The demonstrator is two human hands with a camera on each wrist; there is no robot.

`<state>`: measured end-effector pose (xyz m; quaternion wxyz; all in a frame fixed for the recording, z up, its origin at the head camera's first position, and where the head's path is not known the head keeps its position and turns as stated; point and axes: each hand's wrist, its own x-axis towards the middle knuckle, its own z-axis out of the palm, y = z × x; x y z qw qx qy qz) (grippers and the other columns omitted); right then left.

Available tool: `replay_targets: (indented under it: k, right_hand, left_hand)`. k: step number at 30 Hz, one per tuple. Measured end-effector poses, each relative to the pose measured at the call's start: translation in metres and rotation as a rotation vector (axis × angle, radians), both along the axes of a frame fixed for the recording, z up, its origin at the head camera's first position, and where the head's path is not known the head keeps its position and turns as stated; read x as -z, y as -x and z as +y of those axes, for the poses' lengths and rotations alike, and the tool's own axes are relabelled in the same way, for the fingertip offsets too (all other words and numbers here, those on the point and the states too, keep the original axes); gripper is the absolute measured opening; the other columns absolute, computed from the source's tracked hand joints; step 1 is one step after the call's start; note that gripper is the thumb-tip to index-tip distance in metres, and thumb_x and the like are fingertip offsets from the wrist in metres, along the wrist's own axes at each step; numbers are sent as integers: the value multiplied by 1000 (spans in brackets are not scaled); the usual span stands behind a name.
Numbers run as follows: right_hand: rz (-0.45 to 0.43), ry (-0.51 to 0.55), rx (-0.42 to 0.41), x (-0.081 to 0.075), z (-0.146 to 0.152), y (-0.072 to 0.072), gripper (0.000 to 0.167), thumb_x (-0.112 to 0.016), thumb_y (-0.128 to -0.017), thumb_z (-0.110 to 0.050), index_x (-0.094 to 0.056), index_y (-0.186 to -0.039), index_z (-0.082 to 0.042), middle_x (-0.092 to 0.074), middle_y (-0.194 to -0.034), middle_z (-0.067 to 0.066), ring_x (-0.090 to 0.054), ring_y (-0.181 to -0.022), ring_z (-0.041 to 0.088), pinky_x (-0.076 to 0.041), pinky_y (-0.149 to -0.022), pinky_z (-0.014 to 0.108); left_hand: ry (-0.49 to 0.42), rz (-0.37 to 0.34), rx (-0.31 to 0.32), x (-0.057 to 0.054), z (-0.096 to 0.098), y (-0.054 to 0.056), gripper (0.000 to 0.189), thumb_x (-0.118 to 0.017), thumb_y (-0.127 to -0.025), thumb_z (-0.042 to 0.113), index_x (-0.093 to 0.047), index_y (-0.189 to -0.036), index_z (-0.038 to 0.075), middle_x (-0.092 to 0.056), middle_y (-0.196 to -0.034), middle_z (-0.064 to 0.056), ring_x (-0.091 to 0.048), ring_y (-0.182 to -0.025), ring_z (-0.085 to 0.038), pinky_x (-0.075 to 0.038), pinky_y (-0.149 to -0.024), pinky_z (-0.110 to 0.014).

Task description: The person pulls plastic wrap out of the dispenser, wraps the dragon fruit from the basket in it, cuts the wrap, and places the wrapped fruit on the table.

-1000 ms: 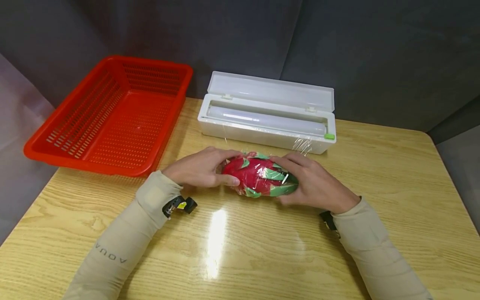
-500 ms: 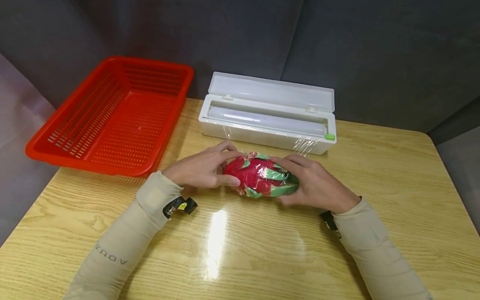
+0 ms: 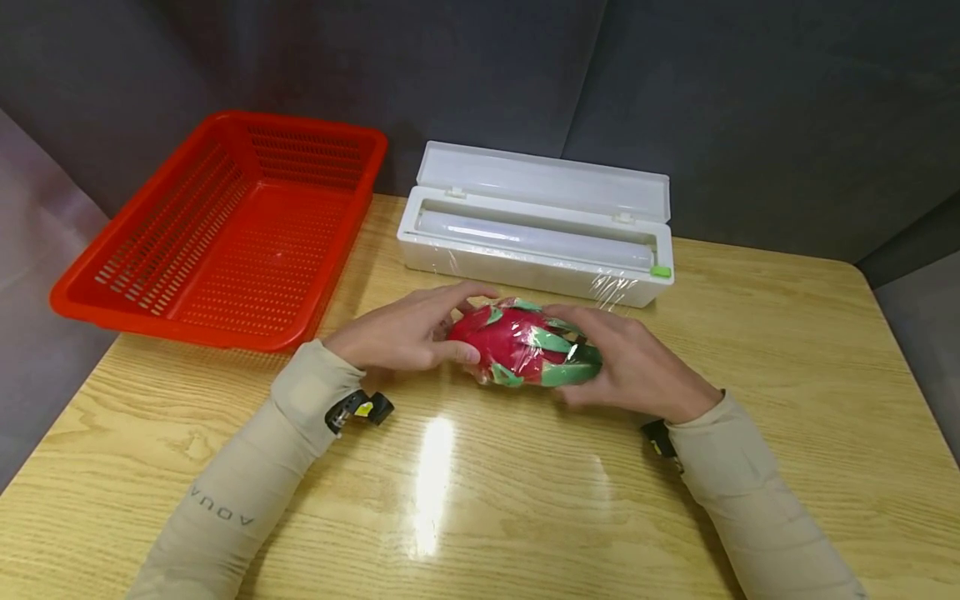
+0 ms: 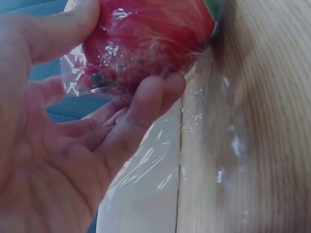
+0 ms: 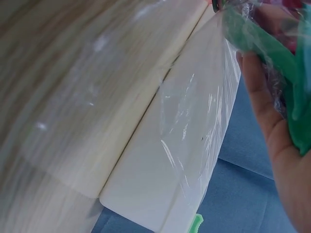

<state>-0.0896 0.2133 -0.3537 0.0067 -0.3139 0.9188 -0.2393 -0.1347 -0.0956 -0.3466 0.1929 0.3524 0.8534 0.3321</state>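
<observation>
A red dragon fruit (image 3: 502, 343) with green scales lies sideways between my two hands, shiny plastic film around it. My left hand (image 3: 408, 332) holds its red end, thumb on the near side and fingers at the far side. In the left wrist view, crinkled film (image 4: 131, 63) covers that end of the fruit. My right hand (image 3: 630, 358) grips the green-tipped end. Clear film (image 5: 194, 116) stretches from the fruit to the white cling film box (image 3: 525, 265) behind it, whose lid stands up with the roll (image 3: 532, 237) inside.
On the left stands a red plastic basket (image 3: 300, 329) with slotted walls. A small green slider (image 3: 660, 272) sits at the box's right front corner. The wooden table (image 3: 525, 508) runs back to a dark curtain (image 3: 750, 125).
The dragon fruit has turned slightly and shifted a little right and away from me, both hands still on it. The left fingers have moved across its far side. Box and basket stay put.
</observation>
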Motion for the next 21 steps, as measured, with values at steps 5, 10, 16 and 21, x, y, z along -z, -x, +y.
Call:
replay_targets:
  k: [5,10,16,21]
  right_hand:
    - [14,11,-1,1,0,0,86,-93,-71,-29,-54,-146,-12,-70,-132,14,-70,-112,27,-62,-93,49]
    - [29,18,0,1,0,1,85,-94,-70,-29,-57,-144,-12,-71,-130,13,-71,-110,25,-62,-92,47]
    - [46,30,-3,2,0,1,82,-94,-71,-28,-59,-143,-10,-73,-126,12,-71,-108,25,-62,-91,48]
    - [61,32,-10,2,0,0,83,-94,-71,-29,-59,-144,-10,-72,-128,13,-71,-110,26,-62,-91,48]
  left_hand:
    - [-36,-29,9,0,-1,0,71,-75,-93,38,-37,-153,46,-61,-136,6,-64,-117,-16,-57,-96,-38]
    - [-22,-5,3,1,0,1,68,-74,-94,39,-40,-152,38,-62,-137,4,-64,-119,-16,-57,-98,-37]
    - [46,18,-16,-1,-1,1,65,-73,-94,43,-44,-150,23,-61,-140,-1,-66,-115,-18,-58,-99,-38]
    - [61,25,-18,-1,-1,0,64,-72,-96,41,-45,-150,20,-63,-139,-4,-68,-113,-20,-58,-99,-39]
